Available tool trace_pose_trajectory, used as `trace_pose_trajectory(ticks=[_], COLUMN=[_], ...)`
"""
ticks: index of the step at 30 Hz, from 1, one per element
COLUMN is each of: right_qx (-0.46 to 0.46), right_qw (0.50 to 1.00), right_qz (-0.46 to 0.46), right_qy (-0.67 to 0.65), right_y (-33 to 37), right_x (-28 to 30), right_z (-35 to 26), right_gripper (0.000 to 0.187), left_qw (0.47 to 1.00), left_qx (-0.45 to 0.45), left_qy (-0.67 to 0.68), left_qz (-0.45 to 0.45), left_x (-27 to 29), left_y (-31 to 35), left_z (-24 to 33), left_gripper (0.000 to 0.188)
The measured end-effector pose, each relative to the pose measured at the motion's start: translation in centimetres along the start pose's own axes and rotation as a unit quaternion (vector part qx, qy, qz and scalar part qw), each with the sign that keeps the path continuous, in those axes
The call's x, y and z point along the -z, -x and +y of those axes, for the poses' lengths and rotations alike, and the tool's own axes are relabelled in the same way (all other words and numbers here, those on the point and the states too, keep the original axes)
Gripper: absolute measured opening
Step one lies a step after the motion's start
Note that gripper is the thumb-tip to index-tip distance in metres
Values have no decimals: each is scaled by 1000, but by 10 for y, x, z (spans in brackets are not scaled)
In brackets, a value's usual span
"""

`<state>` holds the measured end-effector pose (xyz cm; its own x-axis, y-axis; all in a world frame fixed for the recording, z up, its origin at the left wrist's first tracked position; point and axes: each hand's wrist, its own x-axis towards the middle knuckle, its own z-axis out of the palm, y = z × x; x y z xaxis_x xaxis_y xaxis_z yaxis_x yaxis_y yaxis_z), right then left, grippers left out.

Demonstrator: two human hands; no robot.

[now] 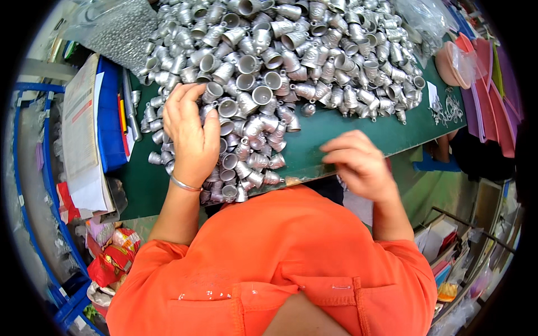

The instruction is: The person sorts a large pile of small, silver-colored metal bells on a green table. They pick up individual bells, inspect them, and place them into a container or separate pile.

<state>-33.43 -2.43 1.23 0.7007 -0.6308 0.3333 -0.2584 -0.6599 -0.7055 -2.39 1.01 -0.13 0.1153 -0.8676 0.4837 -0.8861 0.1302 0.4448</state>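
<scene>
A large heap of small silver metal bells (262, 95), many with a loop on top, covers much of the green table (319, 143). My left hand (193, 131) lies on the near left part of the heap, its fingers and thumb apart. Its fingertips touch or nearly touch a bell with its mouth turned up; it grips nothing that I can see. My right hand (358, 162) hovers by the table's near edge, to the right of the heap, with fingers loosely stretched and nothing visible in them. One bell (308, 109) lies slightly apart from the others.
A bag of small silver beads (120, 33) is at the back left. Papers (84, 134), a blue tray (112, 120) and pens flank the left edge. Thin chains (450, 109), a pink basket (451, 64) and coloured folders (487, 89) are at the right.
</scene>
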Motion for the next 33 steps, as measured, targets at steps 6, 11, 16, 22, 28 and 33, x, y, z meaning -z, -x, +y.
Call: trace_pose_trajectory(ticks=[6, 11, 16, 22, 28, 33], right_qx=[138, 102, -18, -98, -135, -165], right_qw=[970, 972, 993, 946, 740, 632], right_qz=[33, 78, 109, 92, 18, 107], right_qy=[196, 195, -31, -294, -658, -750], right_y=[-57, -54, -41, -31, -24, -21], right_x=[-59, -56, -51, -49, -46, -32], right_z=[9, 22, 17, 12, 20, 17], right_gripper=[24, 27, 37, 32, 39, 42], left_qw=[1000, 1000, 1000, 1000, 1000, 1000], left_qx=[9, 11, 8, 9, -2, 0], left_qy=[6, 12, 8, 4, 0, -10], left_qz=[4, 4, 7, -2, -3, -16], left_x=[0, 0, 0, 0, 1, 3], left_y=[0, 0, 0, 1, 0, 0], left_z=[0, 2, 1, 1, -2, 3], left_gripper=[40, 40, 41, 41, 40, 38])
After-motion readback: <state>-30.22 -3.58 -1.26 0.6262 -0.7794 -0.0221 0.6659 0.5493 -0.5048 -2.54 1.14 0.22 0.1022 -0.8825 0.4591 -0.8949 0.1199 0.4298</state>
